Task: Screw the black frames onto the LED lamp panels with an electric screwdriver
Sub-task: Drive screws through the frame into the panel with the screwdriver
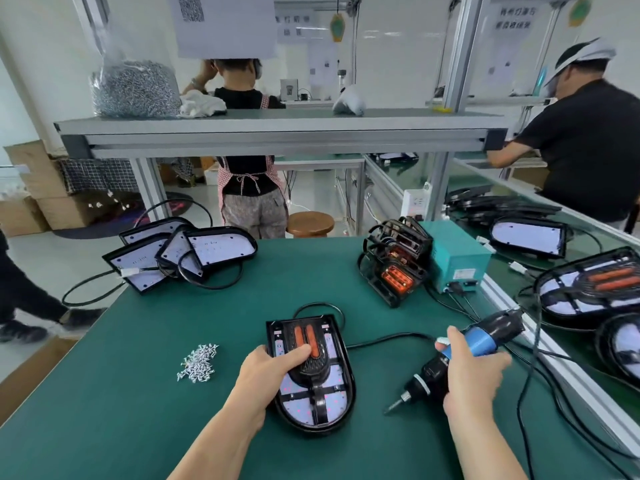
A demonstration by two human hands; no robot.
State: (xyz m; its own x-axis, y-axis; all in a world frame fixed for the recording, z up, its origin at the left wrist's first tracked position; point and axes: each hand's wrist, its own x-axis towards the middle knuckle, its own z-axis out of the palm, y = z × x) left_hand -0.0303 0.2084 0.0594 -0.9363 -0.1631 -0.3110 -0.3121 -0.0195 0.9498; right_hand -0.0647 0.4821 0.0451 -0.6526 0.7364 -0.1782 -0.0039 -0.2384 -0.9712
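Green mat bears loose screws (near the lamp panel left fingers grip); right fingers hold the screwdriver.

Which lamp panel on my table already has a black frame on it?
The panel under your left hand; the stacked panels far left are bare white.

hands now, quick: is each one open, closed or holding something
Left hand: grips the black-framed white LED lamp panel, thumb on top.
Right hand: holds the blue and black electric screwdriver.
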